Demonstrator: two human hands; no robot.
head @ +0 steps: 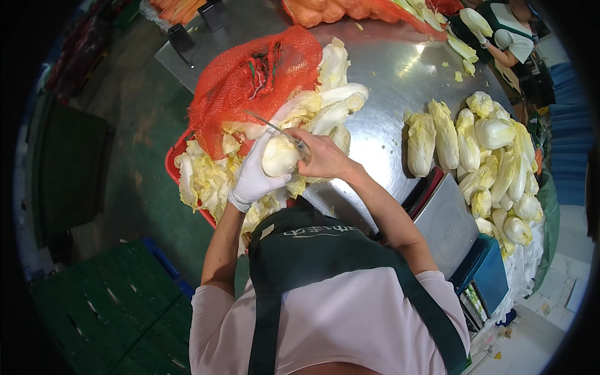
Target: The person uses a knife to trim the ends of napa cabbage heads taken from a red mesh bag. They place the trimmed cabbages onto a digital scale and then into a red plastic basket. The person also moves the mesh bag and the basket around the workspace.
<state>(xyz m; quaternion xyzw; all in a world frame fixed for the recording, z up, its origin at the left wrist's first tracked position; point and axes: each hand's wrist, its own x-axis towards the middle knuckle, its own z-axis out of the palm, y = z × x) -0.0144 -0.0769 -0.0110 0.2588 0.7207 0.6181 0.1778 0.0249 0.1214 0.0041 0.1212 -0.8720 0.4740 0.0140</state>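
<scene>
My left hand [255, 180], in a white glove, cups a napa cabbage [280, 156] whose pale round end faces up. My bare right hand [323, 154] grips a knife [274, 126] by its handle, with the blade lying across the upper side of that cabbage and pointing to the upper left. Just beyond my hands, several napa cabbages [330, 117] lie against a red mesh bag [253, 79]. Loose outer leaves [211, 173] fill a red crate [174, 152] below and left of my hands.
Trimmed napa cabbages [497, 133] are heaped on the right of the steel table [375, 61], beside a metal-topped scale [445, 225]. Mesh bags of round vegetables [318, 11] lie at the far edge. A co-worker [508, 37] holds a cabbage at upper right. Green pallets [108, 314] lie lower left.
</scene>
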